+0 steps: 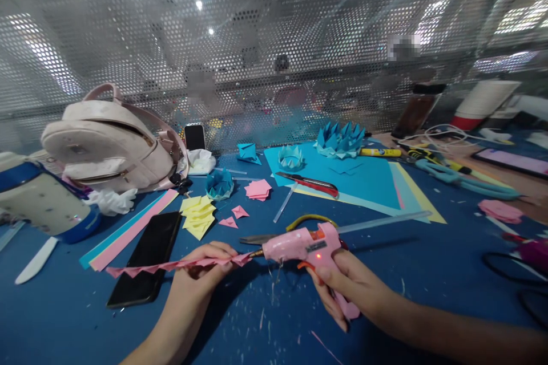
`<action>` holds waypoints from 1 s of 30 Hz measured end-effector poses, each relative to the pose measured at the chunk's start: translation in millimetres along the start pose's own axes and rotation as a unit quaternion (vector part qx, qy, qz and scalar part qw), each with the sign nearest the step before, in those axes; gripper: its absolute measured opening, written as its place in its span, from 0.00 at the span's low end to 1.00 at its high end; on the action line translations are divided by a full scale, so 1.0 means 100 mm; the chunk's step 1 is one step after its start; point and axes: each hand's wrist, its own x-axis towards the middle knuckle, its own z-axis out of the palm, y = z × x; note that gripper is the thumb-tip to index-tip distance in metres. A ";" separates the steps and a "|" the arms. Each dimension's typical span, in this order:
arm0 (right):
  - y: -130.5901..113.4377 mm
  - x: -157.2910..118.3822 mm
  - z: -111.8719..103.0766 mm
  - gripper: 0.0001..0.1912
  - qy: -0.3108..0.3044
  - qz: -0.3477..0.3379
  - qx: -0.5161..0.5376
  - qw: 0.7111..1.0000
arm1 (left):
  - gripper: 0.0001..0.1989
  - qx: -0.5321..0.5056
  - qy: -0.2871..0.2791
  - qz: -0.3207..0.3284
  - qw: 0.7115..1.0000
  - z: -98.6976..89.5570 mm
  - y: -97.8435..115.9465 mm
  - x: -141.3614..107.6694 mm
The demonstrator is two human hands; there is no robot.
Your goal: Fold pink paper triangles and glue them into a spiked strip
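Note:
My left hand (205, 276) pinches a long strip of pink folded paper triangles (158, 267), its free end stretching left above a black phone (148, 262). In my right hand (349, 285) is a pink glue gun (295, 244) with a clear glue stick (385, 221) out of its back and a small red light on its body. The nozzle points left and meets the right end of the strip, near my left fingertips. Behind the gun lie scissors with yellow handles (310, 218). Two small pink triangles (240, 211) and yellow folded papers (198, 217) lie beyond my left hand.
Blue paper sheets (368, 182) lie under a red cutter (314, 185) and a blue folded-paper ring (340, 141). A beige backpack (111, 142) and a large bottle (47, 199) stand left. At right are light-blue scissors (466, 179) and another phone (514, 161). A perforated metal panel (257, 68) rises behind.

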 end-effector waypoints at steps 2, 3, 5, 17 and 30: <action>0.00 0.00 0.00 0.30 -0.003 -0.002 -0.001 1.000 | 0.12 0.004 0.001 0.002 1.000 0.00 0.01 -0.01; 0.00 0.00 -0.01 0.31 -0.005 -0.001 -0.001 1.000 | 0.12 0.003 0.001 0.002 1.000 0.00 0.01 -0.01; 0.00 0.00 -0.01 0.32 -0.011 0.003 -0.002 1.000 | 0.12 0.003 0.004 -0.001 1.000 0.00 0.01 -0.01; -0.01 0.01 -0.04 0.34 -0.022 -0.012 -0.026 0.999 | 0.11 -0.011 -0.002 -0.010 1.000 -0.01 -0.01 0.01; -0.02 0.01 -0.04 0.33 -0.018 -0.026 -0.022 0.999 | 0.12 -0.007 0.018 -0.020 1.000 0.01 0.02 -0.02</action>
